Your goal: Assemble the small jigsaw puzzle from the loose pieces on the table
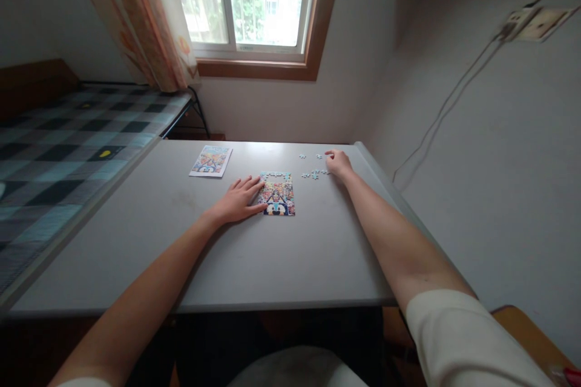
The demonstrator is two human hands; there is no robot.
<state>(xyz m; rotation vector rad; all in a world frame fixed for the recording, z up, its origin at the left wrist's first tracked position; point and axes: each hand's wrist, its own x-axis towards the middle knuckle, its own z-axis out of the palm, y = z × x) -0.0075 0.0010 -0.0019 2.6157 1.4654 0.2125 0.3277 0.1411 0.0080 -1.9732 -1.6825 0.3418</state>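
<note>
A jigsaw puzzle (278, 195), mostly joined, lies flat on the grey table, with a gap inside its upper edge. My left hand (240, 198) rests palm down at its left side, fingers spread, fingertips touching the edge. Several loose puzzle pieces (315, 175) are scattered to the right of the puzzle. Beside them my right hand (338, 163) is closed, thumb and index finger curled toward the tabletop; whatever may be between the fingertips is too small to make out. A printed picture card (211, 161) with a similar design lies at the back left.
The grey table (290, 260) reaches toward the wall under the window (254, 3). A bed with a checked sheet (86, 145) adjoins it on the left. A wall with a socket (529, 23) and hanging cable (447, 100) runs along the right. A wooden chair (526, 329) stands at lower right.
</note>
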